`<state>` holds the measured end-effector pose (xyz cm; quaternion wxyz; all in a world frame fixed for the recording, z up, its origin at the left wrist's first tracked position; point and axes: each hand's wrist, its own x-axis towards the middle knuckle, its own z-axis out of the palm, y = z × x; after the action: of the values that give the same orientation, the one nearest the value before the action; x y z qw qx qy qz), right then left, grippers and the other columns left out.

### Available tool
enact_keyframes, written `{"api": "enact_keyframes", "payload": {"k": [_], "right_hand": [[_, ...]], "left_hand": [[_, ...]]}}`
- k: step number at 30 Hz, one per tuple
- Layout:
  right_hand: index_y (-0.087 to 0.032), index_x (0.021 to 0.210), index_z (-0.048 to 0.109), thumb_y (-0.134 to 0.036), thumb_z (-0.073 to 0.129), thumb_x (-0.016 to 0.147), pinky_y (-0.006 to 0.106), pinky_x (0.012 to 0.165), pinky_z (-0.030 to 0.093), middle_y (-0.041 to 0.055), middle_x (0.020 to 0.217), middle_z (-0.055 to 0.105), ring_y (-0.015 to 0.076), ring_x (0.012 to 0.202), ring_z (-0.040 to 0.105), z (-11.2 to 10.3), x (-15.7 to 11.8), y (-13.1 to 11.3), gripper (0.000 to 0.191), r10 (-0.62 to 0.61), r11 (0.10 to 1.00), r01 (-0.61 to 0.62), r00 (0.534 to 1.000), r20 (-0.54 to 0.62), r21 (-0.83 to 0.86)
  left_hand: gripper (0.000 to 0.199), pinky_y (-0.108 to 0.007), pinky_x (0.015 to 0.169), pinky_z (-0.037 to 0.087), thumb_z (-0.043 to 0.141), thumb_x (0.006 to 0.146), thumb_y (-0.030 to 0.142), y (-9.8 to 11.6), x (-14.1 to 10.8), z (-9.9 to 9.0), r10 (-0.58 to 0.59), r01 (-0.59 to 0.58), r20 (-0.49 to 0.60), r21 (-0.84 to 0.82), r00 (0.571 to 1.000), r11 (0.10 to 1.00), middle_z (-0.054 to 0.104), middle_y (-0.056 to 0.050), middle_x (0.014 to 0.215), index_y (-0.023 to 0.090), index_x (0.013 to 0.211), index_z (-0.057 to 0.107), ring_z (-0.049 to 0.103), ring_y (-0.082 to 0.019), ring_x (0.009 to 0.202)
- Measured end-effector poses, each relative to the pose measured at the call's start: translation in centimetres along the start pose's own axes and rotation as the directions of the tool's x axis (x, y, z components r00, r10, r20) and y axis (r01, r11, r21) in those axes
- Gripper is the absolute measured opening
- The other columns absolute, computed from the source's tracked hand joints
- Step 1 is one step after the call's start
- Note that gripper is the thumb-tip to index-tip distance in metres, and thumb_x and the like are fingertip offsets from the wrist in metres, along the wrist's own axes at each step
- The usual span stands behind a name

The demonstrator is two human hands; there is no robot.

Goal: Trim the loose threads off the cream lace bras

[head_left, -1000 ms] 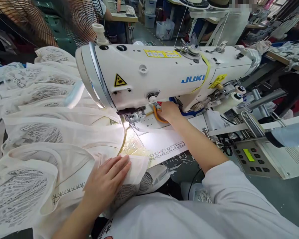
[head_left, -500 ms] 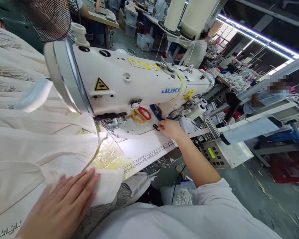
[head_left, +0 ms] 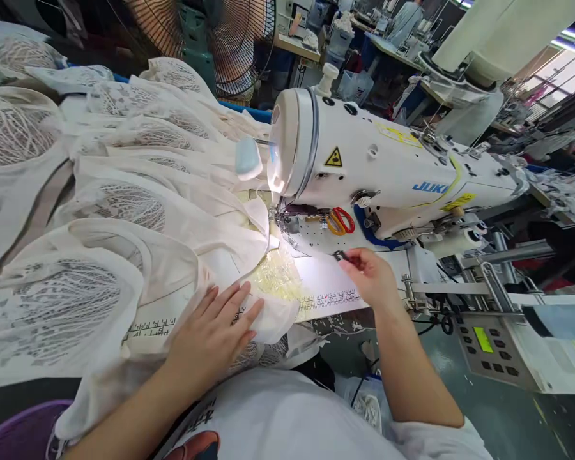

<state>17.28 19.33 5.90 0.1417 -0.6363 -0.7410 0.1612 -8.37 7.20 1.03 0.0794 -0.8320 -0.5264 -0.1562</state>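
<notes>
My left hand lies flat with its fingers stretched out on a white fabric piece beside the machine bed. My right hand pinches a small black object over the white work surface; its exact kind is hard to make out. A white sewing machine marked JUKI stands in front of me, its needle area close to the edge of the fabric. Scissors with red and orange handles lie on the machine bed. Crinkled clear yellowish film covers the table by the presser foot.
White garments with lace panels are spread across the left side. A printed ruler runs along the table's front edge. Behind stands a fan; at right is a control panel with a green display. Thread cones rise behind the machine.
The view has swung left, bringing more lace garments and the fan into sight. My right hand has lifted slightly with the black object. My left hand stays flat on the fabric.
</notes>
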Motion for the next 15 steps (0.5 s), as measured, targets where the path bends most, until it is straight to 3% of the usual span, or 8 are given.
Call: {"api": "enact_keyframes", "payload": {"k": [2, 4, 8, 11, 15], "right_hand": [[-0.020, 0.079, 0.056, -0.024, 0.050, 0.081, 0.026, 0.062, 0.043, 0.0034, 0.077, 0.059, 0.0156, 0.068, 0.054, 1.5, -2.1, -3.2, 0.008, -0.264, 0.948, 0.244, 0.962, 0.073, 0.205], [-0.020, 0.078, 0.056, -0.018, 0.046, 0.081, 0.024, 0.062, 0.042, 0.0036, 0.078, 0.058, 0.0154, 0.073, 0.053, 3.1, -3.3, -6.0, 0.010, -0.429, 0.881, 0.380, 0.893, 0.135, 0.282], [-0.018, 0.076, 0.056, -0.017, 0.042, 0.083, 0.025, 0.058, 0.036, 0.0044, 0.074, 0.055, 0.0161, 0.068, 0.049, 5.5, -3.7, -8.5, 0.015, -0.503, 0.863, 0.498, 0.834, 0.227, 0.083], [-0.017, 0.071, 0.055, -0.016, 0.041, 0.083, 0.025, 0.054, 0.031, 0.0039, 0.070, 0.053, 0.0157, 0.065, 0.046, 6.2, -3.3, -8.5, 0.018, -0.532, 0.815, 0.574, 0.797, 0.286, -0.080], [-0.016, 0.072, 0.056, -0.015, 0.041, 0.083, 0.026, 0.053, 0.028, 0.0042, 0.070, 0.053, 0.0157, 0.065, 0.047, 6.6, -3.1, -8.5, 0.018, -0.548, 0.768, 0.618, 0.770, 0.328, -0.169]], "left_hand": [[0.033, -0.047, 0.094, 0.035, 0.042, 0.085, 0.029, 0.1, -0.1, 0.1, -0.026, 0.026, 0.005, -0.029, 1.000, 0.999, 0.058, -0.015, 0.121, 0.022, 0.113, 0.058, 0.054, -0.029, 0.109], [0.034, -0.048, 0.095, 0.034, 0.043, 0.085, 0.031, 0.2, -0.2, 0.2, -0.035, 0.036, 0.010, -0.043, 0.999, 0.998, 0.057, -0.015, 0.121, 0.022, 0.114, 0.057, 0.053, -0.029, 0.111], [0.035, -0.050, 0.095, 0.034, 0.043, 0.085, 0.034, 0.2, -0.2, 0.2, -0.025, 0.025, 0.014, -0.045, 1.000, 0.999, 0.057, -0.015, 0.121, 0.022, 0.115, 0.057, 0.053, -0.030, 0.111], [0.034, -0.050, 0.094, 0.035, 0.045, 0.084, 0.033, 0.2, -0.2, 0.1, -0.026, 0.028, 0.031, -0.053, 0.999, 0.998, 0.058, -0.015, 0.120, 0.022, 0.114, 0.058, 0.052, -0.030, 0.111], [0.034, -0.051, 0.094, 0.036, 0.047, 0.083, 0.033, 0.1, -0.1, -0.1, -0.032, 0.034, 0.040, -0.057, 0.999, 0.998, 0.058, -0.015, 0.120, 0.022, 0.114, 0.058, 0.053, -0.030, 0.111]]}}
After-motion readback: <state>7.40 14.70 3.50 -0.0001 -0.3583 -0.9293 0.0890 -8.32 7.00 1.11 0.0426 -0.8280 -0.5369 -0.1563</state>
